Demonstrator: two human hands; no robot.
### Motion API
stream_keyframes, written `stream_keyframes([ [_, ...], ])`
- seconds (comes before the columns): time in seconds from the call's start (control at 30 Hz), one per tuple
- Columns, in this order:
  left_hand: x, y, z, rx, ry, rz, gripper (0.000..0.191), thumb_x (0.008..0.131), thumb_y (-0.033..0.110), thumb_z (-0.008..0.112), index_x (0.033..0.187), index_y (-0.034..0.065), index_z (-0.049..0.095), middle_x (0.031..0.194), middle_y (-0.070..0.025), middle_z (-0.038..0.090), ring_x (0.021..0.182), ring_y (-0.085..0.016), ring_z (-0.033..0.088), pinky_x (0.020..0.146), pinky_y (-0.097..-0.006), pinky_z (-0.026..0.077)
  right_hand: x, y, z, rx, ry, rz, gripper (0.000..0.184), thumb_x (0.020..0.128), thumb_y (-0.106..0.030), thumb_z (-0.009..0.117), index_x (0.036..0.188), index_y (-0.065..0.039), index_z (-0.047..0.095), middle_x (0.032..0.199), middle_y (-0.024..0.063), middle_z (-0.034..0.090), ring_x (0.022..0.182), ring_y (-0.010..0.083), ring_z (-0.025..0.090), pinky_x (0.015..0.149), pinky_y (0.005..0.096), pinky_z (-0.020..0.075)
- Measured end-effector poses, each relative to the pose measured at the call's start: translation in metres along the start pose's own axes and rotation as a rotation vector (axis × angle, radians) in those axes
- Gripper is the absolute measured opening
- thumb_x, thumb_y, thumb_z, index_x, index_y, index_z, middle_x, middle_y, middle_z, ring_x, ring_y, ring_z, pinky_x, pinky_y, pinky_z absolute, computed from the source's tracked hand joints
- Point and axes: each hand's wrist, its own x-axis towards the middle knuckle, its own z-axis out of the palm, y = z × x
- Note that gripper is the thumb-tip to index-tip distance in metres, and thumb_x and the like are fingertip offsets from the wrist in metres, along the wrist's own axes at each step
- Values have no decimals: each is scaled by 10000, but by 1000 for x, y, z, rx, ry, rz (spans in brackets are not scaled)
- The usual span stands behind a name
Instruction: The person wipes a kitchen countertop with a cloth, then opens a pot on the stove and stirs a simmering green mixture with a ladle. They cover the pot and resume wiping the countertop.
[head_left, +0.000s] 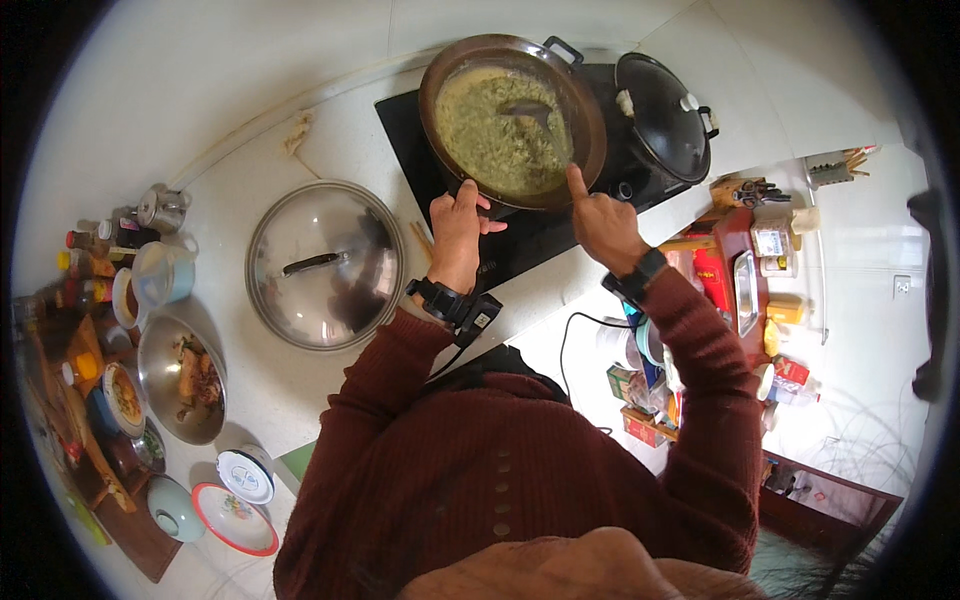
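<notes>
A brown-rimmed wok (592, 142) stands on a black glass cooktop (517, 255), holding a bubbling yellow-green soupy food (476, 124). My left hand (456, 236) grips the wok's near left edge, where the palm and fingers hide the handle. In my right hand (609, 229) is a metal cooking ladle (529, 111). The index finger points along its shaft, and the bowl of the ladle rests in the food. The far end of the shaft is hidden by the hand.
Left of the cooktop lies a large domed steel lid (322, 300). A black lidded pan (664, 120) sits to the right. Farther left are a steel bowl (161, 367) with food, several bottles and an enamel plate (232, 525). A loaded shelf (731, 247) stands at right; a black cable (566, 345) hangs nearby.
</notes>
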Motion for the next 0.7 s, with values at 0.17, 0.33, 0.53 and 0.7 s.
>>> stream_keyframes([
  [0.17, 2, -1, 0, -12, 2, -23, 354, 1014, 245, 559, 785, -25, 544, 703, -70, 504, 462, -118, 482, 627, -442, 641, -79, 3, -20, -72, -171, -62, 791, 849, -98, 619, 1538, 45, 256, 659, 151, 668, 518, 268, 661, 471, 399, 528],
  [0.33, 5, -5, 2, -19, -3, 1, 387, 1006, 250, 539, 736, -26, 563, 559, -29, 458, 432, -116, 476, 551, -370, 625, -48, 13, -6, -157, 31, -112, 787, 822, -89, 634, 1523, 53, 306, 659, 124, 669, 495, 229, 641, 470, 395, 523],
  [0.53, 5, -8, 3, -17, 39, 27, 383, 1010, 257, 543, 760, -32, 567, 555, -31, 449, 442, -117, 474, 560, -368, 626, -44, 5, -16, -67, 17, -23, 714, 864, -68, 604, 1510, 63, 331, 681, 156, 687, 528, 260, 681, 478, 403, 548],
  [0.7, 8, -7, 3, -61, 47, 45, 379, 1014, 253, 536, 770, -36, 570, 616, -52, 486, 448, -118, 476, 553, -366, 624, -57, -8, -11, -171, -177, -29, 737, 843, -99, 637, 1505, 61, 353, 680, 146, 685, 533, 225, 682, 452, 378, 521],
])
